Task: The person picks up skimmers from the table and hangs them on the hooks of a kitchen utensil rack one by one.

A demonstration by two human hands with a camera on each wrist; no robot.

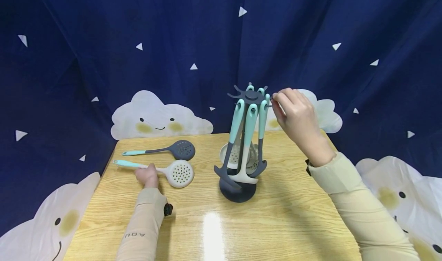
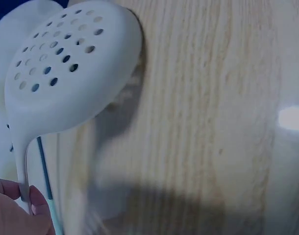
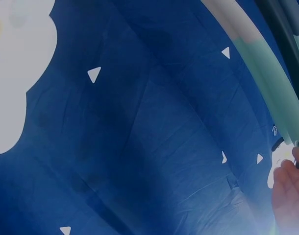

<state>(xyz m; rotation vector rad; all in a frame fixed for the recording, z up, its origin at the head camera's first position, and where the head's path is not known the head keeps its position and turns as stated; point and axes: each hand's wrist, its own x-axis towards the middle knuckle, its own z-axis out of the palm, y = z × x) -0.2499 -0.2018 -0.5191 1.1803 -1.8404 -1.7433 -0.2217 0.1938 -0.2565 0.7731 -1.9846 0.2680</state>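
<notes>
My left hand pinches the handle of a white skimmer with a turquoise grip, at the left of the table. In the left wrist view, thumb and finger lie either side of its white neck, and the perforated head casts a shadow on the wood. A dark skimmer lies just behind it. At the middle stands a dark rotary utensil rack, hung with several turquoise-handled utensils. My right hand pinches the tip of one rack hook; in the right wrist view, its fingertips are beside a turquoise handle.
Dark and white utensil heads hang low around the rack's round base. The wooden table ends at the back against a dark blue curtain with white clouds and triangles.
</notes>
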